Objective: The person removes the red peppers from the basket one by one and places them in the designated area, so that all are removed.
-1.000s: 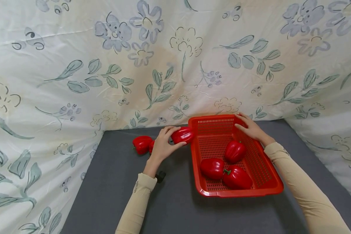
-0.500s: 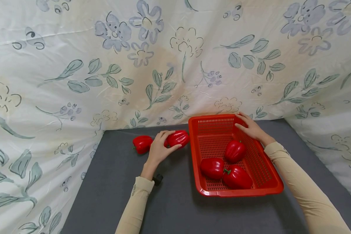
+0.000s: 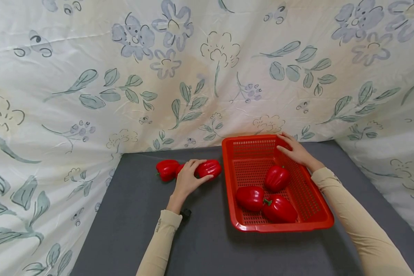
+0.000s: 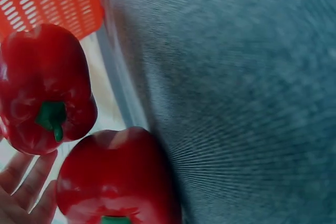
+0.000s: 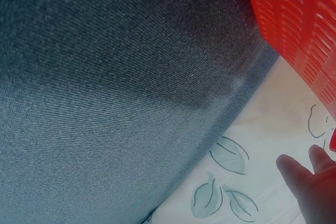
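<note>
Looking halfway: three peppers [image 3: 280, 210] in basket [image 3: 284, 227], frame right; two loose peppers [image 3: 167, 170] centre-left, left hand [image 3: 187, 179] pinching a third pepper [image 3: 209, 168]; right hand [image 3: 299, 154] straight-fingered at basket.

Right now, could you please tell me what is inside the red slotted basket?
Three red bell peppers lie inside the basket, on its slotted floor, which shows around them. The floor directly beneath the peppers is covered and cannot be seen.
</note>
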### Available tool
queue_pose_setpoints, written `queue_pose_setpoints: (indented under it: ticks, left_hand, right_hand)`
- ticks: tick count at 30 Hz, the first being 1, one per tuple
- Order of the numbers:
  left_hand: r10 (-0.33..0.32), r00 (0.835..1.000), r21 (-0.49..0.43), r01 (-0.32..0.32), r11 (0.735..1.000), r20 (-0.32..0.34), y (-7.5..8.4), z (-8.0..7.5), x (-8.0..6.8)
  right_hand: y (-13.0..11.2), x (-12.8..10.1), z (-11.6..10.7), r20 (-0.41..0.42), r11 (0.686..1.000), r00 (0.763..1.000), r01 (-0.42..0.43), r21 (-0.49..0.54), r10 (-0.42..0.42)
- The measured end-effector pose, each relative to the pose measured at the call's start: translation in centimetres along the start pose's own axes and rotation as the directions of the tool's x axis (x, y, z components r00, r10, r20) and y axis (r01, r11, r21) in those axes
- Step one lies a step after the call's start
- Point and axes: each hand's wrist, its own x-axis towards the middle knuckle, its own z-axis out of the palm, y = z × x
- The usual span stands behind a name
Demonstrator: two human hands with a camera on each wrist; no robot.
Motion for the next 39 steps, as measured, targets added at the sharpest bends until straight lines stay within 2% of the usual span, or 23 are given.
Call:
queue_pose_setpoints:
  ticks: [7, 19, 29, 39]
  left_hand:
    - [0.046, 0.999, 0.054, -0.046, 0.997, 0.0, -0.5, 0.4, 0.3]
    - [0.039, 0.995, 0.16, -0.053, 0.986, 0.094, -0.7, 0.6, 1.0]
    - [0.021, 0.989, 0.191, -0.05, 0.98, 0.149, -0.5, 0.7, 1.3]
    - [0.02, 0.982, 0.164, -0.051, 0.985, 0.188, -0.4, 0.8, 1.8]
  right_hand:
    - [-0.3, -0.2, -0.3, 0.003, 1.0, 1.0, -0.004, 0.003, 0.004]
    - [-0.3, -0.1, -0.4, -0.003, 1.0, 1.0, -0.013, -0.004, 0.013]
    - [0.0, -0.1, -0.3, 0.007, 1.0, 1.0, -0.027, -0.002, 0.027]
    - [0.2, -0.1, 0.0, 0.016, 1.0, 1.0, -0.026, -0.01, 0.026]
